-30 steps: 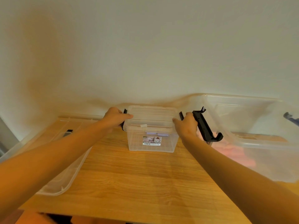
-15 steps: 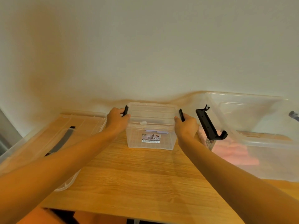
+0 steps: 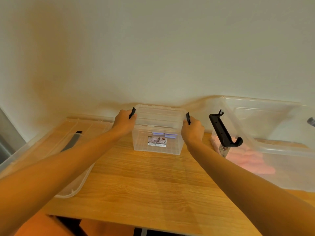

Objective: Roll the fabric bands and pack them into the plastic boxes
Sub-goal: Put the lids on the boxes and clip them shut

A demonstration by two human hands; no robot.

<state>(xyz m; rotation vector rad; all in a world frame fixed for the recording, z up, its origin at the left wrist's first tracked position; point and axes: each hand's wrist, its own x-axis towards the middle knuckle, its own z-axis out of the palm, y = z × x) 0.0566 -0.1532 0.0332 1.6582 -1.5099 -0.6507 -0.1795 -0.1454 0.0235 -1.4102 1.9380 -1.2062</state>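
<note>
Standing at 12 o'clock on the table (image 3: pixel 144 184), close to the wall, the small box (image 3: pixel 157 147) is being held at both ends with its lid (image 3: pixel 160 113) on. The left hand (image 3: pixel 123 122) is being curled round the left latch (image 3: pixel 132 112) at the box's 9 o'clock end. The right hand (image 3: pixel 192 130) is being curled round the right latch (image 3: pixel 188 118) at its 3 o'clock end. Both black clips are being tilted away from the lid, so releasing them is being judged the step in hand, though clipping shut cannot be ruled out. Something pale purple is being glimpsed through the front wall above the label (image 3: pixel 157 141); whether it is a rolled band cannot be told.

Pink fabric bands (image 3: pixel 247 160) are lying loose in the large box (image 3: pixel 265 147) at 2 o'clock, whose own big latch (image 3: pixel 223 132) is hanging open. A loose lid (image 3: pixel 51 150) is lying flat at 10 o'clock.

For the step to be done well, both clips are best being swung together and evenly, with the box being pressed onto the wood so that it is not being tipped or slid. The lid is then best being lifted straight up and parked away from 6 o'clock, where rolling space is being needed.
</note>
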